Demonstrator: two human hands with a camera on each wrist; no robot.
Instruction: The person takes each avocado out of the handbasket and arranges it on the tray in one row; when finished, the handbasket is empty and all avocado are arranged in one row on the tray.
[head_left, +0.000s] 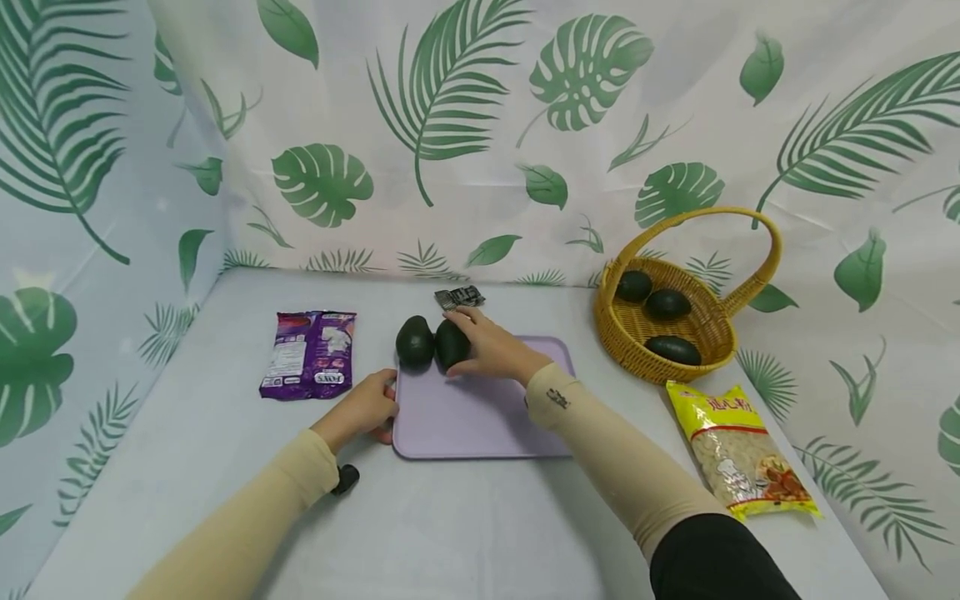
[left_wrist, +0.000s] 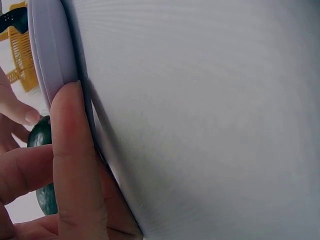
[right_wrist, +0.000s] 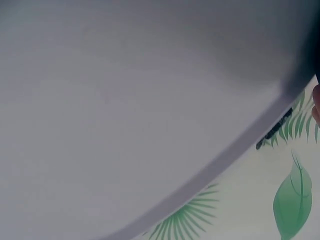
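From the head view, nearest me is a small black object (head_left: 346, 478) lying on the table (head_left: 450, 533) just under my left forearm. Ahead of it my left hand (head_left: 365, 407) has its grip on the near-left edge of the lilac tray (head_left: 480, 417); the left wrist view shows the thumb (left_wrist: 75, 165) laid flat along the tray's rim with the other fingers curled underneath, so the grip is closed on that edge. The forearm, in a beige sleeve, runs in from the lower left.

My right arm crosses over the tray from the lower right, wrist low above the lilac surface. The right hand (head_left: 491, 344) is cupped over one avocado (head_left: 452, 343) at the tray's far-left corner, fingers curved round its top and side, grip wrapped loosely on it. A second avocado (head_left: 415, 341) sits touching it on the left, right at the tray's edge. The right wrist view shows only the tray's surface and rim, nothing of the fingers.

To the left lies a purple packet (head_left: 309, 353); to the right a yellow snack bag (head_left: 738, 450). Just beyond the hand is a small dark packet (head_left: 460, 297). Far right, a wicker basket (head_left: 697, 337) holds three more avocados. Leaf-print cloth covers the table and the walls behind.
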